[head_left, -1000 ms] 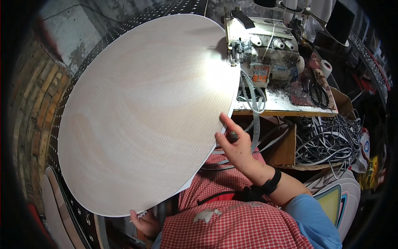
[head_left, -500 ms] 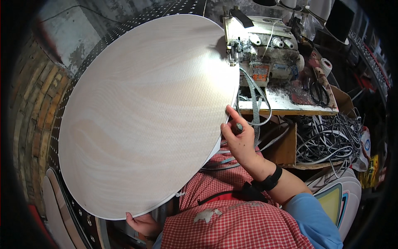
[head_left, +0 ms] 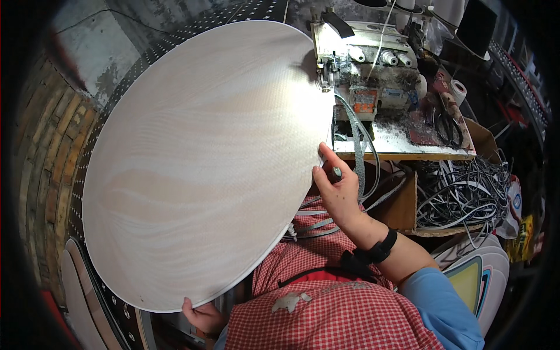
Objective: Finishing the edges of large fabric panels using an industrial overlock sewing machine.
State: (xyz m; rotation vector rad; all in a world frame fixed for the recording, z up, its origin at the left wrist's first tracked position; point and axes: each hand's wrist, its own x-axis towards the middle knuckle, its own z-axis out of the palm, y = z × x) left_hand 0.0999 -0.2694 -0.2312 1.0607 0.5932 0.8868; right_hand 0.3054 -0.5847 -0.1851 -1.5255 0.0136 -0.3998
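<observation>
A large oval mat (head_left: pixel 198 169), pale with faint wavy streaks and a white edge, spreads across the left and middle. Its far right edge lies at the needle area of a lit sewing machine (head_left: pixel 373 64). My right hand (head_left: pixel 340 186) pinches the mat's right edge between thumb and index finger, just below the machine. A small dark rod-like thing with a greenish end (head_left: pixel 336 172) sticks out of its curled fingers; its kind is hidden. At the mat's near edge my left hand (head_left: pixel 204 317) grips the rim, with most fingers underneath. A white knotted bit (head_left: pixel 291 232) hangs at the lower right rim.
Grey edging strips (head_left: pixel 359 140) loop down beside the machine. Black scissors (head_left: pixel 448 128) lie on its table. A cardboard box (head_left: pixel 402 204) holds tangled strips. More mats stand at the lower right (head_left: pixel 484 280) and lower left (head_left: pixel 81 291). A brick wall (head_left: pixel 49 169) borders the left.
The mat has turned a little, its right rim shifting toward the machine. The white knotted bit has travelled up and right along with it. Both hands stay nearly in place.
</observation>
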